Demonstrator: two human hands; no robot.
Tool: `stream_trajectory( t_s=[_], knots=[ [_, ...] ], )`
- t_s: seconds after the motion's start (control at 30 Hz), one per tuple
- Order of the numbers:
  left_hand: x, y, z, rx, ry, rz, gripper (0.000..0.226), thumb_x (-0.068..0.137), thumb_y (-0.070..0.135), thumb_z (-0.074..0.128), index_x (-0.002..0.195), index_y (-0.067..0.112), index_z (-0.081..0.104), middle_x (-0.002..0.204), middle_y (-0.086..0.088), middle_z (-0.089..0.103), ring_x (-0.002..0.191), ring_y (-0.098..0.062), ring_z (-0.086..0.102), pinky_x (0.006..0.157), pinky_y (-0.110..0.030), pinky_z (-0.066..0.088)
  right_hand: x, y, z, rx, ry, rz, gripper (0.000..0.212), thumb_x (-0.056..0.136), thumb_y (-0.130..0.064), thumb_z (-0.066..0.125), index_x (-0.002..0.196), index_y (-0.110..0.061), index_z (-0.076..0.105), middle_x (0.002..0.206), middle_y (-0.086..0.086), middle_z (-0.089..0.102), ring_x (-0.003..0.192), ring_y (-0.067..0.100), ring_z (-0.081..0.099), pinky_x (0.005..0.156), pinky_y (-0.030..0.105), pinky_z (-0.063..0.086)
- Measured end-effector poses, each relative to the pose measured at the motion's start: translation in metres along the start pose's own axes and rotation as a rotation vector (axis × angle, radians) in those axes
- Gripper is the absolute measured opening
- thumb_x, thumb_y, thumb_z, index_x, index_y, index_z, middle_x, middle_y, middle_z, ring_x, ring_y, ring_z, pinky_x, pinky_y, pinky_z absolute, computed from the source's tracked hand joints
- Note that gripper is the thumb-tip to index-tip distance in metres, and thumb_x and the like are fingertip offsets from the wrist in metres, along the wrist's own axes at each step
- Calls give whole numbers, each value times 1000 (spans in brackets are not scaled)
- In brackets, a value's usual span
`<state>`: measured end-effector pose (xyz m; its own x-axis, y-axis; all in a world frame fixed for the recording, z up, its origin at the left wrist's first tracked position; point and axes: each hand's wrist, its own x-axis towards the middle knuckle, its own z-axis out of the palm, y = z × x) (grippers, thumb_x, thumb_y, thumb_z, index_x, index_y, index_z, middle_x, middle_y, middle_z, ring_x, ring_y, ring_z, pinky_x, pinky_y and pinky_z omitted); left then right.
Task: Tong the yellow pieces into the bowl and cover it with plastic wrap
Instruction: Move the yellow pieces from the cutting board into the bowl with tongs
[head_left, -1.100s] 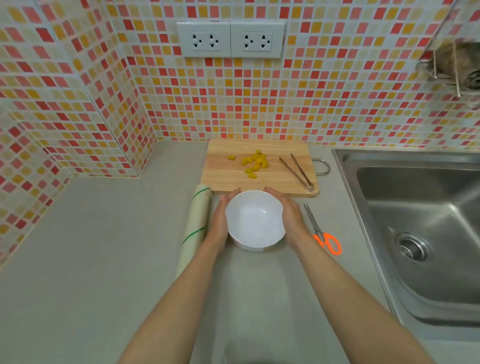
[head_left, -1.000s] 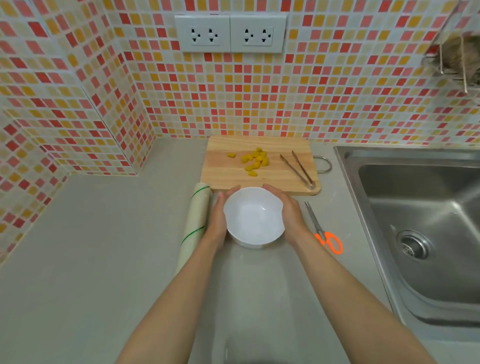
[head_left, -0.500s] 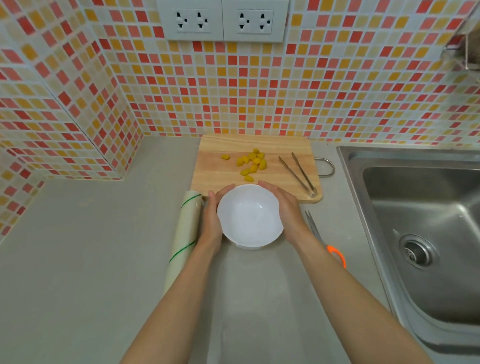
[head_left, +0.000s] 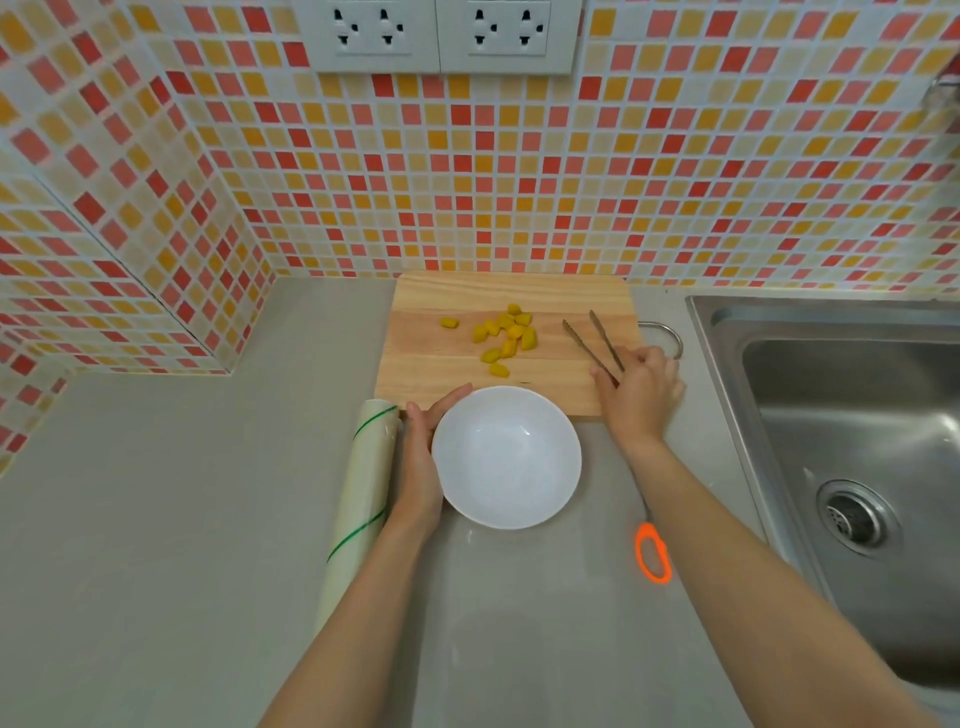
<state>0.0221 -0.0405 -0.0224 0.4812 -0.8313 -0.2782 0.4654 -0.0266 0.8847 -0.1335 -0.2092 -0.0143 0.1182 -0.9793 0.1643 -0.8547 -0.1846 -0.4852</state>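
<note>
Counting: ten yellow pieces (head_left: 503, 335), one bowl (head_left: 506, 457), one tongs (head_left: 592, 343).

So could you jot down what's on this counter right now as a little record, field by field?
bowl: round white bowl, empty, on grey counter
food: yellow pieces on wooden cutting board
left hand: rests against bowl's side
right hand: gripping metal tongs on the board
wrap: plastic wrap roll, left of bowl
scissors: orange handle, mostly hidden by arm
sink: steel sink, right side
</note>
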Motion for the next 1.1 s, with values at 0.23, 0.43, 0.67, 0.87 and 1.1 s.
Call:
stream_trajectory(
  t_s=[0.23,0.43,0.67,0.87,1.1],
  knots=[
    [-2,1,1,10,-4,-2,66,82,70,22,113,33,66,117,7,69,109,-17,65,80,-30,55,0,-15,9,119,-113,-204,37,83,-28,63,120,-22,62,105,6,60,107,26,50,87,36,26],
    [-2,1,0,33,-3,-12,64,85,68,18,112,36,67,118,10,69,111,-13,64,91,-38,48,13,-28,11,25,-205,-270,35,86,-27,61,121,-25,62,104,7,58,105,26,50,83,35,25],
    [-2,0,0,23,-3,-17,62,85,67,19,111,36,67,117,11,69,110,-12,64,91,-38,47,8,-27,1,68,-189,-270,30,87,-25,60,116,-25,65,101,7,59,102,27,50,72,27,13],
    [-2,-1,2,13,13,3,61,94,58,13,111,33,65,112,12,71,107,-12,65,86,-33,50,-37,-20,-39,209,-145,-347,27,83,-21,66,109,-24,69,90,2,58,96,23,52,70,26,13],
    [0,1,3,21,25,23,62,97,53,10,110,27,65,107,11,72,104,-8,66,81,-22,52,-77,-11,-78,96,-249,-570,29,80,-25,69,109,-28,69,89,-5,55,89,18,50,71,25,13]
  ],
)
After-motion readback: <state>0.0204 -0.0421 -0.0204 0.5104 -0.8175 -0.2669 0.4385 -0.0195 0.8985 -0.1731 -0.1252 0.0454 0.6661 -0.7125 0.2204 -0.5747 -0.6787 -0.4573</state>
